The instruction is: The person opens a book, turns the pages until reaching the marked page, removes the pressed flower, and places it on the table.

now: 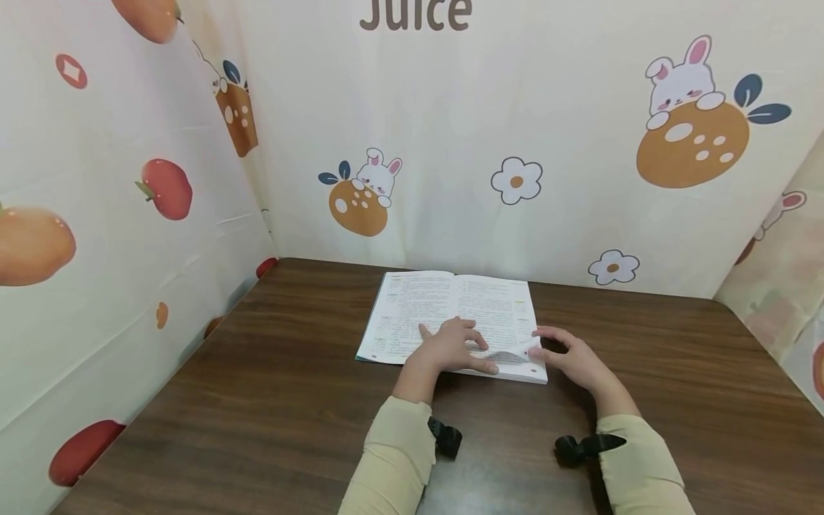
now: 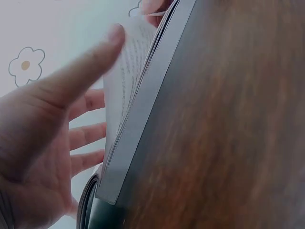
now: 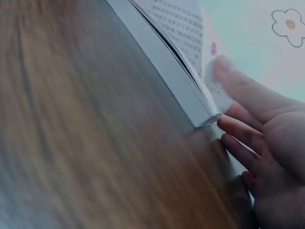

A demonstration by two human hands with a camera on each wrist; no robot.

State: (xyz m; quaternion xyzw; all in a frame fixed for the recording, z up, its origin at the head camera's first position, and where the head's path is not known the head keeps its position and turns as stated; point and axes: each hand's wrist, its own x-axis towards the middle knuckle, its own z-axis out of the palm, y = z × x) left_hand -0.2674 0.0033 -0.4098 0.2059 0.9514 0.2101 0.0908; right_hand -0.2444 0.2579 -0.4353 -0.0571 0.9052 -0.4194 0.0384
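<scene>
An open book (image 1: 418, 300) with printed pages lies on the table. My left hand (image 1: 448, 347) is over the lower middle of the book, its fingers spread and fairly straight, the thumb out near the lower edge; it grips nothing. My right hand (image 1: 573, 357) is at the book's right edge, where thumb and fingers pinch the lower right corner of a page (image 1: 508, 355). That page curls up off the stack. In the right wrist view the thumb lies on the page (image 3: 209, 71), with the fingers by the corner of the thick page stack (image 3: 190, 102).
The brown wooden table (image 1: 270, 400) extends on both sides of the book. A printed curtain (image 1: 450, 214) hangs right behind the book and along the left side. Black straps with small devices, such as the right-hand wrist camera (image 1: 573, 450), sit on both wrists.
</scene>
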